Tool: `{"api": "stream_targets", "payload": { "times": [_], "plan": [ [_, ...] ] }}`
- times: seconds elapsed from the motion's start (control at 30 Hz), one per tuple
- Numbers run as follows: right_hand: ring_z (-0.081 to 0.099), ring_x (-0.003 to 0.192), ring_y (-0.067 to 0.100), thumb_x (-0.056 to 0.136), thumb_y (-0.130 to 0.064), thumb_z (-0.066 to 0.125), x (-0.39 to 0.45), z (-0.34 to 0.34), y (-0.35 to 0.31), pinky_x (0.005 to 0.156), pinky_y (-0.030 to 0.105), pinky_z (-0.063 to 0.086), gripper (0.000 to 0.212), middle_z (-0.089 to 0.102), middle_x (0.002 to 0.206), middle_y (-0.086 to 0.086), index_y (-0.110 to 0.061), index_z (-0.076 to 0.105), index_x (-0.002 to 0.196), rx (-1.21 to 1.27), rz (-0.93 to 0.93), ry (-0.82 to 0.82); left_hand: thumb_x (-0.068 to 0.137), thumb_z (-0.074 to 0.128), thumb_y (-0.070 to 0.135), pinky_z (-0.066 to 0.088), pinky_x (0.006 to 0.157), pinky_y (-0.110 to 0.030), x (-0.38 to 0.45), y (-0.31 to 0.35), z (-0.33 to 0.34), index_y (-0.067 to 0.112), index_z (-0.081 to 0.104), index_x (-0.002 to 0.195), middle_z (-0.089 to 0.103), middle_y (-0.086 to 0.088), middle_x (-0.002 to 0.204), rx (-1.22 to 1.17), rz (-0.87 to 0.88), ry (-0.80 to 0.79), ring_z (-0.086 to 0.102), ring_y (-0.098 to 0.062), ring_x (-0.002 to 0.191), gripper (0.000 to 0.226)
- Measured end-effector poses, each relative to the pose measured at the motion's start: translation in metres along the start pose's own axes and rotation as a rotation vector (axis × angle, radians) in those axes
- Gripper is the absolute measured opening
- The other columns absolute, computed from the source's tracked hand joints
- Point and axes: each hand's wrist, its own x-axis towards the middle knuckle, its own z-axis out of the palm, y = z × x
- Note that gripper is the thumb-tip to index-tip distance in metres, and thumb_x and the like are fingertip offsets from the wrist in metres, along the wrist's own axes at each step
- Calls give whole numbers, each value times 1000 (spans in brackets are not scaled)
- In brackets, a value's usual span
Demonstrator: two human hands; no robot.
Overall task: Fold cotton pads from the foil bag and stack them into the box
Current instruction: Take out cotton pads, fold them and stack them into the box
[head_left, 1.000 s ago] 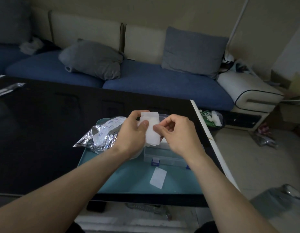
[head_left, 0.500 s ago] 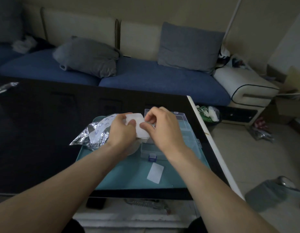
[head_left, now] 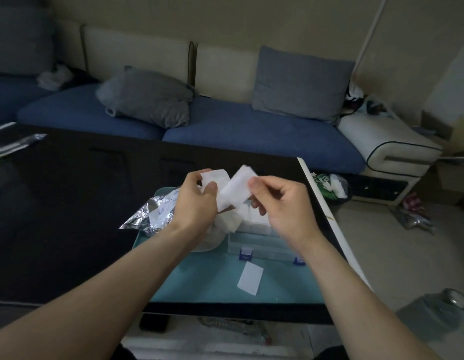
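Observation:
Both hands are raised over a teal tray point(head_left: 207, 284). My left hand point(head_left: 193, 201) pinches a bunch of white cotton pads point(head_left: 215, 176), with more white pads hanging below it. My right hand point(head_left: 280, 203) pinches one white cotton pad point(head_left: 236, 189) that is pulled away from the bunch and tilted. Beneath the hands stands the clear plastic box point(head_left: 259, 242) with blue latches, white pads showing inside it. The crumpled foil bag point(head_left: 153, 214) lies at the tray's left edge. A single flat pad point(head_left: 250, 278) lies on the tray in front of the box.
The tray sits on a dark glossy table point(head_left: 70, 203) whose right edge is close to the box. A blue sofa point(head_left: 251, 133) with grey cushions runs behind. Bags and clutter lie on the floor at right.
The hands have risen and moved apart. My right hand has drawn one pad away from the bunch held in my left hand. The camera view has tilted slightly.

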Motion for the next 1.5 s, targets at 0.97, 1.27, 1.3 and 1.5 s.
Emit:
{"api": "stream_targets", "payload": {
  "times": [0.97,1.27,1.3,1.5],
  "plan": [
    [67,77,11,93,-23,71,6,-14,15,72,33,54,10,74,82,-2,-16,78,90,139,255,33,94,58,-4,50,54,-15,-13,10,-3,7,48,130,64,-3,93,190,115,-562,67,-3,61,40],
    [61,52,11,66,-18,83,2,-36,-2,53,19,49,16,73,66,4,-13,73,77,222,224,-131,92,60,-3,59,62,-28,-10,1,6,-14,59,112,68,-27,97,-88,-143,-580,69,-26,75,23],
    [62,51,10,67,-17,86,1,-33,-2,53,19,49,20,73,65,4,-11,71,79,104,229,-173,94,59,4,60,65,-32,-10,3,7,-12,59,113,68,-27,102,-185,-209,-587,68,-30,81,25],
    [61,65,3,66,-31,94,6,-15,7,60,18,46,39,66,75,-7,-17,67,90,-317,248,-3,106,36,36,61,60,-38,-11,8,11,-3,59,120,68,-25,115,-354,-431,-550,67,-43,94,47]
  ]
}}
